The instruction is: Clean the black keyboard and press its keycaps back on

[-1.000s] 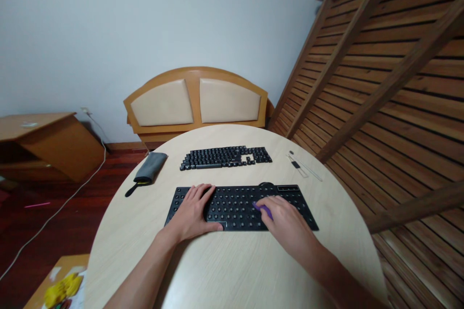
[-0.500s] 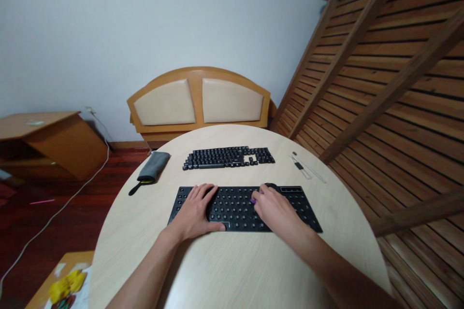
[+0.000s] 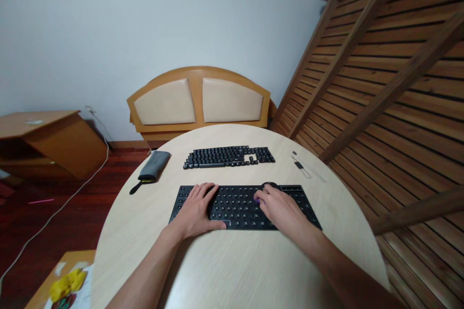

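L hand [image 3: 197,207] is lying palm-down on L end of blk kbd base [image 3: 235,210], thumb & fingers spreading apart, thumb sitting along the base's near edge. It's holding nothing that shows. R hand [image 3: 279,205] is closing its fingers on a small purple tool [image 3: 256,200], mostly hidden; wrist is resting over the R half of the base, tool tip's contact w/ the keys can't be told. Base is lying approx mid-tbl, lengthwise across, well in from L & R edges, its keycaps off. Blk loop [image 3: 268,184] is showing just behind its far edge.

Blk keycaps [image 3: 213,157] are sitting in kbd layout on the pale rnd table [image 3: 253,270], btwn base & far edge, w/ a gap toward their R side. Grey pouch [image 3: 154,166] is lying nr L edge, its blk strap pointing at that edge. Thin wire tool [image 3: 298,165] w/ blk middle is lying nr R edge, a pale thin rod beside it. Past far edge, a wooden headboard [image 3: 198,73] is standing by the wall.
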Demonstrator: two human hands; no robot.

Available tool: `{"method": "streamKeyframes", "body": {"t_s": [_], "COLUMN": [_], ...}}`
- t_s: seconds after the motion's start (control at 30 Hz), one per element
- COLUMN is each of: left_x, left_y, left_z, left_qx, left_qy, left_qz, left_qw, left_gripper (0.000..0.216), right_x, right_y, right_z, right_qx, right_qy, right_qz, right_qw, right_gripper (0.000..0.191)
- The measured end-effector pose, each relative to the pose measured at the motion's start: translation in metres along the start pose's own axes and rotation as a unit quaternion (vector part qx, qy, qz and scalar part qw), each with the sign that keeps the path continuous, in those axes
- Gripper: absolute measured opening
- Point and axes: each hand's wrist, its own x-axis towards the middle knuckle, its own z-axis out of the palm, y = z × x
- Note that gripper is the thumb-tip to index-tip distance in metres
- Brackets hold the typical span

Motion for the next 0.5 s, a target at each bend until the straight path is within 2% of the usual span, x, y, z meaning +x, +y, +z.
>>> {"method": "streamKeyframes", "body": {"t_s": [0.13,0.27,0.43,0.5], "left_x": [0.000,0.000,0.000,0.000], "left_y": [-0.001,0.000,-0.001,-0.002], "left_z": [0.001,0.001,0.002,0.002], "left_qx": [0.000,0.005,0.006,0.003], "left_qy": [0.006,0.005,0.004,0.005], "left_qz": [0.004,0.001,0.003,0.005], "left_qw": [1.000,1.000,1.000,1.000], "left_gripper": [0.106,0.107,0.107,0.107], "right_x": [0.000,0.005,0.008,0.007], "right_y": [-0.001,-0.001,0.022,0.030], "right_z": [0.000,0.000,-0.003,-0.004], "right_qx": [-0.025,-0.030,0.063,0.098], "right_qy": [-0.012,-0.017,0.008,0.034], "right_qz": [-0.005,-0.040,-0.102,-0.100], "right_qw": [1.000,0.999,0.993,0.990], "right_gripper": [0.024,0.024,0.025,0.027]}}
